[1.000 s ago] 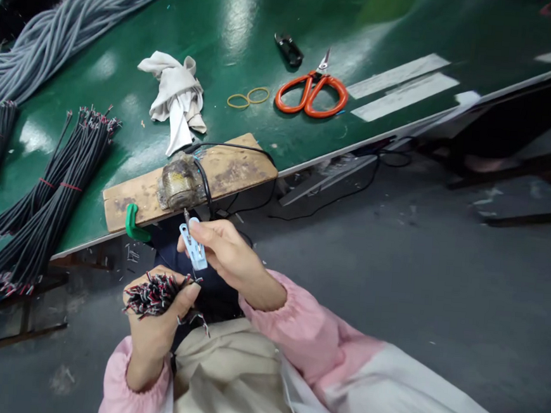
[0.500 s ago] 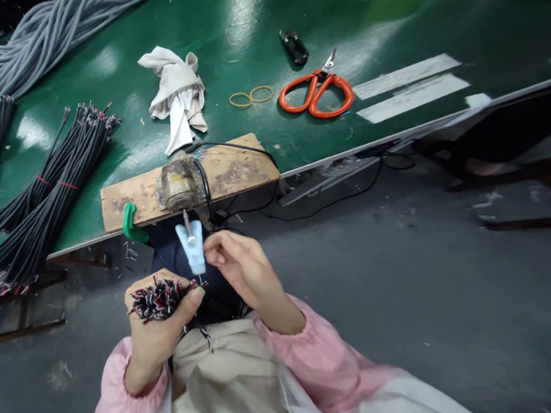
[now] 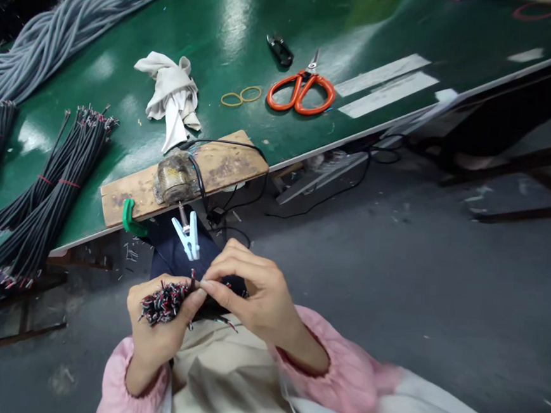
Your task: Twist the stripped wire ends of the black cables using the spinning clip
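Observation:
A bundle of thin black cables [image 3: 162,302] with red, white and black stripped ends is wrapped in my left hand [image 3: 154,330]. My right hand [image 3: 245,287] has thumb and forefinger pinched together beside my left thumb, at a cable end of the bundle; what exactly lies between the fingertips is too small to tell. Just above both hands, a light blue clothespin [image 3: 191,241] hangs on the metal shaft [image 3: 182,213] of a small motor-like device [image 3: 175,178]. That device is fixed to a wooden board [image 3: 231,165] at the table's edge.
A green clamp [image 3: 131,218] sits at the board's left end. On the green table [image 3: 117,92] lie tied black cable bundles [image 3: 61,196], a white cloth [image 3: 172,93], rubber bands [image 3: 241,97], orange-handled scissors [image 3: 302,94], a black cutter [image 3: 281,51] and long grey cables [image 3: 75,19].
My right hand has moved from beside the clothespin down to my left thumb, and its fingers have closed into a pinch. The clothespin now hangs clear of both hands. The view has shifted slightly.

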`<state>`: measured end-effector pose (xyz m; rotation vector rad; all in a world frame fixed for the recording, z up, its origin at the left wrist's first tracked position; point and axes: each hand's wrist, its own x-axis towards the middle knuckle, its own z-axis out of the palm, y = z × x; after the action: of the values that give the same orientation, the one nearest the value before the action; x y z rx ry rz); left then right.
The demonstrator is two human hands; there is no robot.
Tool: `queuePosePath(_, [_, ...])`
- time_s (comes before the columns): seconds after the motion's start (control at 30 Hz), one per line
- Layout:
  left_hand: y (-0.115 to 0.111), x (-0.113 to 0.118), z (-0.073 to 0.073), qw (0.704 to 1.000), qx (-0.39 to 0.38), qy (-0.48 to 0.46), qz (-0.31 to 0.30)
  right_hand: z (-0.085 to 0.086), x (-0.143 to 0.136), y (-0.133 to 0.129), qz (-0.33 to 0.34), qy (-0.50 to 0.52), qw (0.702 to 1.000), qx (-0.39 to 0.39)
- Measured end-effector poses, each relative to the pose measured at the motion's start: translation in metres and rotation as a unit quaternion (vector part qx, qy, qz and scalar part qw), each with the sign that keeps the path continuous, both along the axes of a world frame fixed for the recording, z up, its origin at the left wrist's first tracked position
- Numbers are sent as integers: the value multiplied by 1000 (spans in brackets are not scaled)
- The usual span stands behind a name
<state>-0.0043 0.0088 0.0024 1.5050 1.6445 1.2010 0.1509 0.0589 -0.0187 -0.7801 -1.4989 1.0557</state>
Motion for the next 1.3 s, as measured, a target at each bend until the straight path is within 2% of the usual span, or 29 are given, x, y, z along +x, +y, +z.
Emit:
queuePosePath(0.13, [-1, -4, -4, 999, -30, -10, -6, -1, 6, 2, 76, 82, 989, -100])
queuePosePath(0.2, [-2, -5, -3, 999, -41, -13, -8, 1, 9, 5, 85, 100, 984, -123])
queuePosePath(0.27, [-2, -6, -1, 999, -45, -22, -21, 3, 11, 8, 69, 83, 988, -108])
queuePosePath(0.43, [-2, -4, 1, 998, -38, -26, -33, 4, 6, 8, 79, 35, 995, -44])
queuePosePath(0.53, [-4, -3, -1, 998, -45, -37, -33, 3, 3, 6, 68, 43, 996, -48])
queuePosePath(0.73, [-2, -2, -1, 999, -33, -38, -6, -2, 4, 4, 103, 52, 991, -67])
queuePosePath(0.9, [0, 1, -1, 999, -37, -37, 11, -5, -1, -1, 67, 45, 995, -67])
queuePosePath(1.1, [-2, 2, -4, 993, -56, -83, 54, -8, -10, -8, 68, 54, 988, -129])
queuePosePath(1.3, [-1, 0, -3, 995, -52, -62, 52, -9, -10, -4, 11, 46, 996, -71])
